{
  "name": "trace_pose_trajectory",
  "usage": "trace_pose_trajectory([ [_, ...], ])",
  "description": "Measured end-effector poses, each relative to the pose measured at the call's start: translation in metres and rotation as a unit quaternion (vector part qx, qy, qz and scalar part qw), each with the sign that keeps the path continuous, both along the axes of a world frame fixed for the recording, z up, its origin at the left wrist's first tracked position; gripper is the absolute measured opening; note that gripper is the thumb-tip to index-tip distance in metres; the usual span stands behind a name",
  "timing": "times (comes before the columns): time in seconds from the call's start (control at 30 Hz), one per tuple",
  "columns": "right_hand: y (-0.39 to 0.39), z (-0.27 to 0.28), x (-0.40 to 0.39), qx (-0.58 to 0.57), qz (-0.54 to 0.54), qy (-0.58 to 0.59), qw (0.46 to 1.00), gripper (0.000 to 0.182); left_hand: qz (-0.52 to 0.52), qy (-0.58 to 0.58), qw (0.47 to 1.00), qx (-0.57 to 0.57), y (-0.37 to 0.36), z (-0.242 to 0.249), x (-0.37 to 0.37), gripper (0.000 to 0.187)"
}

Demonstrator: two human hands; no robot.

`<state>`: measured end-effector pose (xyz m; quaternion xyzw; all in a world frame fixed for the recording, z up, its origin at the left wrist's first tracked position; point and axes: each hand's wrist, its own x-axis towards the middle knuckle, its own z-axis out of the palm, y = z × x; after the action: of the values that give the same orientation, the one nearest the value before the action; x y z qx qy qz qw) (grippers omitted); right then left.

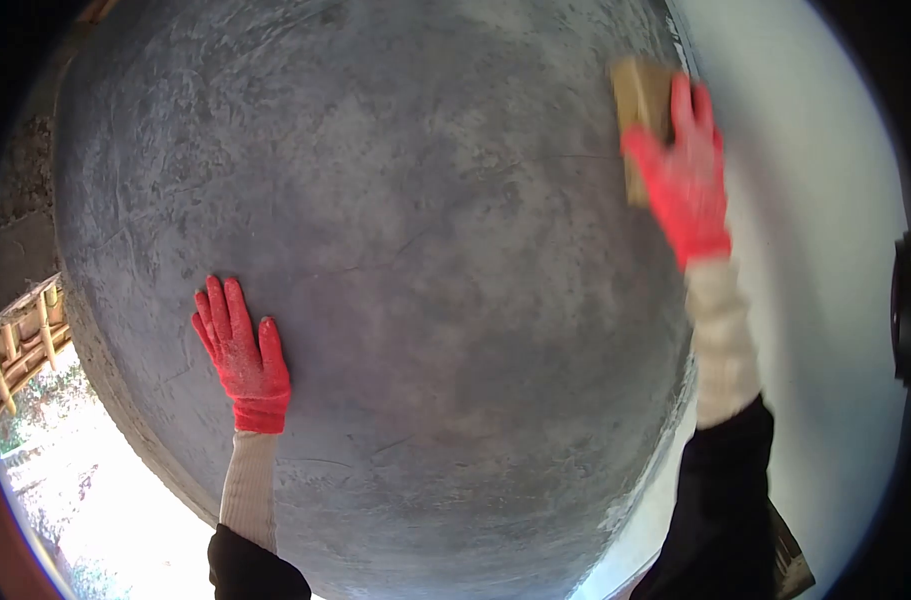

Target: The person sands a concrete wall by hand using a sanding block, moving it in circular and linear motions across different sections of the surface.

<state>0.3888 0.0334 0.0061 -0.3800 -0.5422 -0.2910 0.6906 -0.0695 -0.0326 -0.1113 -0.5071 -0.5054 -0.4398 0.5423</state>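
Note:
A grey cement-plastered wall [425,300] fills most of the head view, mottled and marked with fine scratches. My left hand [237,350], in a red glove, lies flat against its lower left part with the fingers spread, holding nothing. Near the upper right edge of this wall, my right hand [683,170] in a matching glove grips a tan rectangular block [642,90]. The block stands lengthwise along the plaster, its right side covered by the hand. Motion slightly blurs the right glove and its cream cuff. What the block is made of does not show clearly.
A smooth white wall [815,250] meets the grey plaster along the right side, with a rough white seam. At far right is a dark round-edged object [905,310]. Bright daylight shows beyond the lower left edge, below a bamboo-like lattice [25,345].

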Motion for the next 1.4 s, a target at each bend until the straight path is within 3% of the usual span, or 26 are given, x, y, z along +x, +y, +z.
trace_pose_trajectory([
  [0.03, 0.0, -0.042, -0.002, -0.002, -0.006, -0.02, 1.0, 0.084, 0.001, 0.0, 1.0, 0.002, 0.0, 0.0, 0.001, 0.062],
  [0.07, -0.002, -0.091, -0.004, 0.008, -0.083, -0.066, 0.994, 0.092, 0.002, 0.0, 1.0, 0.005, 0.0, 0.0, 0.001, 0.062],
  [0.17, -0.003, -0.266, -0.003, -0.035, -0.047, -0.111, 0.992, 0.1, 0.0, 0.0, 1.0, 0.009, 0.001, 0.001, 0.001, 0.062],
  [0.27, -0.004, -0.298, 0.004, -0.05, -0.03, -0.153, 0.986, 0.1, -0.014, 0.009, 1.0, 0.02, 0.001, 0.0, 0.0, 0.062],
  [0.33, -0.006, -0.225, -0.001, -0.027, -0.054, -0.147, 0.987, 0.099, -0.01, 0.005, 1.0, 0.018, 0.001, -0.001, 0.0, 0.062],
  [0.4, -0.008, -0.119, -0.007, 0.003, -0.06, -0.14, 0.988, 0.096, 0.001, 0.002, 1.0, 0.019, 0.001, 0.0, 0.0, 0.061],
  [0.5, 0.003, 0.021, -0.019, 0.083, -0.015, -0.033, 0.996, 0.081, -0.004, 0.021, 0.999, 0.026, 0.001, -0.001, 0.0, 0.061],
  [0.53, 0.001, 0.056, -0.022, 0.05, -0.017, 0.017, 0.998, 0.079, -0.011, 0.017, 1.0, 0.023, 0.0, -0.001, 0.0, 0.062],
  [0.57, 0.0, 0.073, -0.026, 0.018, -0.019, 0.067, 0.997, 0.076, -0.018, 0.015, 1.0, 0.021, 0.0, 0.0, 0.0, 0.062],
  [0.63, 0.001, 0.064, -0.034, 0.027, -0.008, 0.06, 0.998, 0.076, -0.015, 0.015, 1.0, 0.022, 0.0, 0.0, 0.0, 0.062],
  [0.7, -0.009, 0.021, -0.045, 0.044, 0.009, -0.01, 0.999, 0.082, -0.02, 0.012, 1.0, 0.019, 0.0, -0.001, 0.0, 0.062],
  [0.73, -0.008, -0.022, -0.054, 0.053, -0.066, -0.037, 0.996, 0.088, -0.021, 0.014, 0.999, 0.021, 0.001, -0.001, 0.0, 0.062],
  [0.8, -0.029, -0.129, -0.07, -0.005, -0.059, -0.141, 0.988, 0.096, -0.023, 0.007, 1.0, 0.018, 0.001, -0.001, 0.001, 0.063],
  [0.87, -0.03, -0.246, -0.083, -0.013, -0.027, -0.233, 0.972, 0.08, -0.026, 0.0, 1.0, 0.017, -0.001, 0.0, 0.003, 0.063],
  [0.93, -0.026, -0.302, -0.075, 0.043, 0.068, -0.425, 0.901, 0.067, -0.028, -0.006, 0.999, 0.018, 0.0, -0.001, 0.003, 0.063],
  [1.03, -0.04, -0.214, -0.087, -0.036, 0.03, -0.389, 0.92, 0.068, -0.033, -0.007, 0.999, 0.028, 0.001, 0.001, 0.003, 0.063],
  [1.13, -0.031, -0.076, -0.09, 0.077, -0.053, -0.21, 0.973, 0.084, -0.035, -0.009, 0.999, 0.027, 0.001, 0.001, 0.003, 0.063],
  [1.23, 0.0, 0.036, -0.063, 0.077, -0.005, 0.009, 0.997, 0.082, -0.038, -0.009, 0.999, 0.025, 0.0, 0.001, 0.005, 0.063],
  [1.27, -0.003, 0.055, -0.064, 0.058, 0.016, 0.093, 0.994, 0.08, -0.037, -0.01, 0.999, 0.021, -0.001, 0.001, 0.005, 0.063],
  [1.3, -0.003, 0.056, -0.07, 0.058, 0.02, 0.092, 0.994, 0.08, -0.033, -0.011, 0.999, 0.022, -0.001, 0.001, 0.007, 0.063],
  [1.37, -0.011, 0.047, -0.1, 0.043, -0.08, 0.119, 0.989, 0.073, -0.043, -0.018, 0.999, 0.019, -0.003, 0.002, 0.008, 0.063],
  [1.4, -0.025, 0.03, -0.128, 0.059, -0.055, 0.024, 0.996, 0.072, -0.039, -0.018, 0.999, 0.021, -0.004, 0.001, 0.007, 0.063],
])
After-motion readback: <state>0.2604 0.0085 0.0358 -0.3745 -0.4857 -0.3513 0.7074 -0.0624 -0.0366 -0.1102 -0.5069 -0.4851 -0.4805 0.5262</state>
